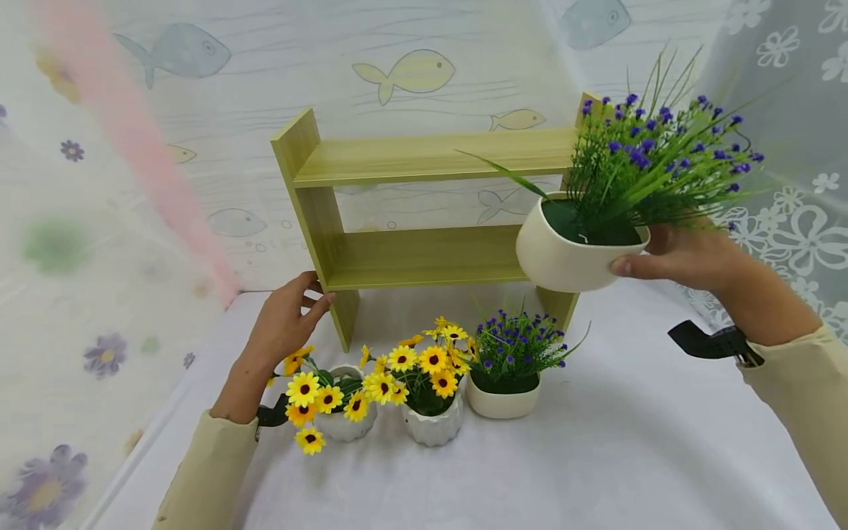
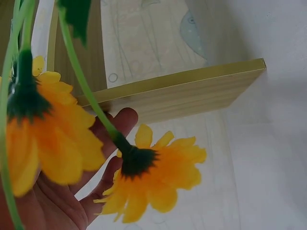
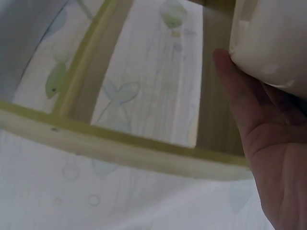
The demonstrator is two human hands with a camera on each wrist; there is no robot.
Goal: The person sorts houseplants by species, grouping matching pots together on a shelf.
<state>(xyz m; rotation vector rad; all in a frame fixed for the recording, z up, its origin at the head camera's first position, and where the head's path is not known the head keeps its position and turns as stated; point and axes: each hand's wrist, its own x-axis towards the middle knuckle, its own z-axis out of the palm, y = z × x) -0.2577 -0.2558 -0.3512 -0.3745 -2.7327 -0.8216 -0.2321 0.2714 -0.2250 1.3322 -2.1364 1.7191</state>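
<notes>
My right hand (image 1: 695, 254) grips a cream pot (image 1: 573, 254) of green grass and purple flowers (image 1: 662, 154), thumb on the near wall. The pot is tilted and held in the air, overlapping the right end of a two-tier wooden shelf (image 1: 424, 258). In the right wrist view, my fingers (image 3: 235, 91) lie against the pot wall. My left hand (image 1: 285, 316) rests its fingertips at the shelf's left side panel (image 1: 344, 316). In the left wrist view, yellow flowers (image 2: 163, 177) partly cover that hand.
On the white cloth (image 1: 596, 456) before the shelf stand two white pots of yellow flowers (image 1: 433, 423) and another cream pot (image 1: 503, 401) with purple flowers. Fish-patterned curtain (image 1: 424, 44) hangs behind. A flower-patterned sheer curtain (image 1: 795, 191) hangs at the right.
</notes>
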